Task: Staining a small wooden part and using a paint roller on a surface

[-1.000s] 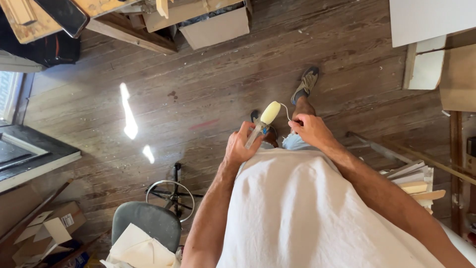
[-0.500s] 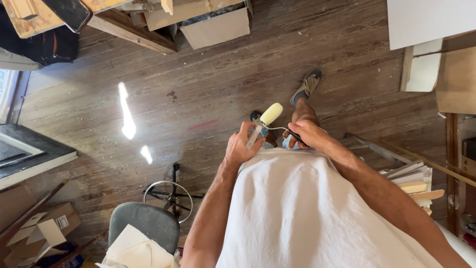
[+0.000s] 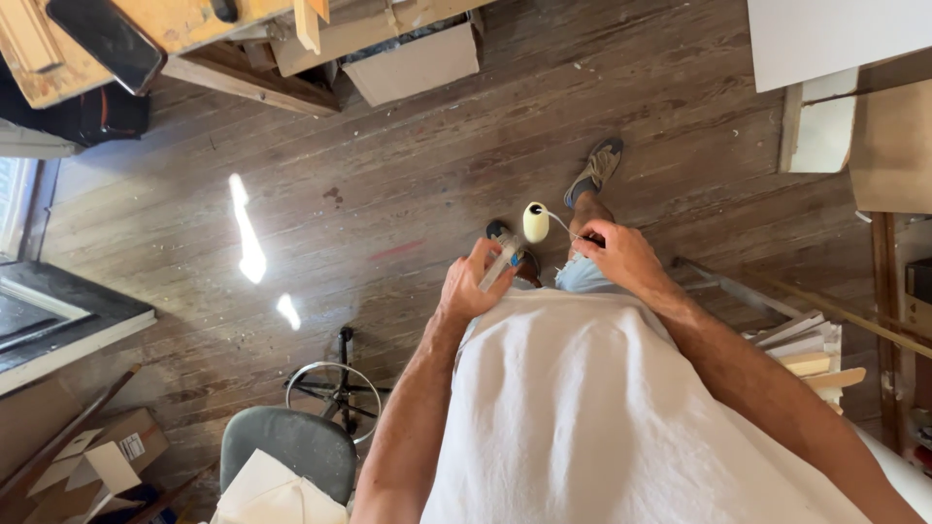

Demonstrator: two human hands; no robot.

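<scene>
Standing on worn floorboards point(image 3: 388, 146), left hand point(image 3: 471, 286) closed around mini paint roller point(image 3: 535, 222) handle; right hand point(image 3: 621, 254) pinches its wire frame. Slackened grip risks dropping it.

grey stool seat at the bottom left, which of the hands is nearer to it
Left. The left hand is above and right of the grey stool seat; the right hand lies farther right, past the small paint roller.

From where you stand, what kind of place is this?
Probably a workshop or a room under renovation: a worn wooden floor, stacked boards by the wall, a paint-stained workbench, and a small paint roller in the person's hands.
</scene>
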